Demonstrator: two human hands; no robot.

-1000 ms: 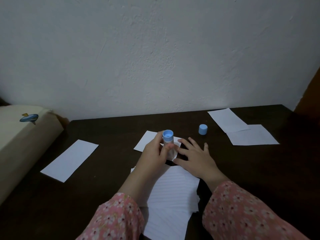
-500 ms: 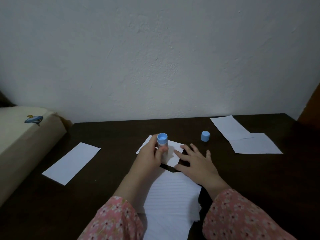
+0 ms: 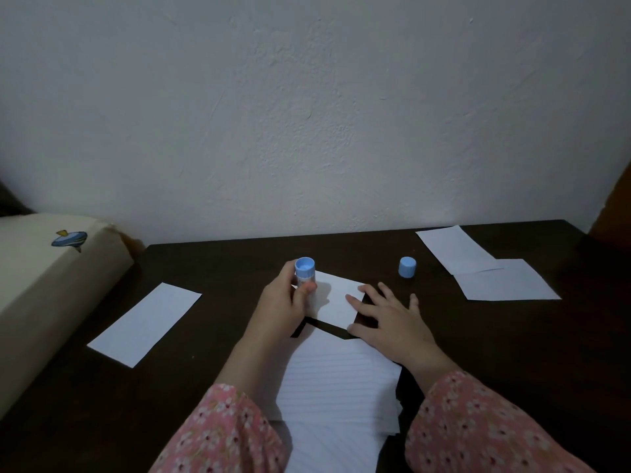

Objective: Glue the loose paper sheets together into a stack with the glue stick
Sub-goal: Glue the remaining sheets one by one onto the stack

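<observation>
Gluing looks barely begun: the left hand (image 3: 281, 302) grips the uncapped glue stick (image 3: 305, 274) upright on a small sheet (image 3: 336, 303) mid-tabletop, the right hand (image 3: 389, 319) lies flat pinning it, and other sheets (image 3: 145, 322) lie scattered unglued

Both sleeves (image 3: 478, 425) are pink with small pale flowers.

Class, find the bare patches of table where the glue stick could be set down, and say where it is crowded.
Bare table lies between the left strip and the left hand, and between the cap and the two right sheets. Crowded: the middle, with both hands, the small sheet and the lined pile.
</observation>
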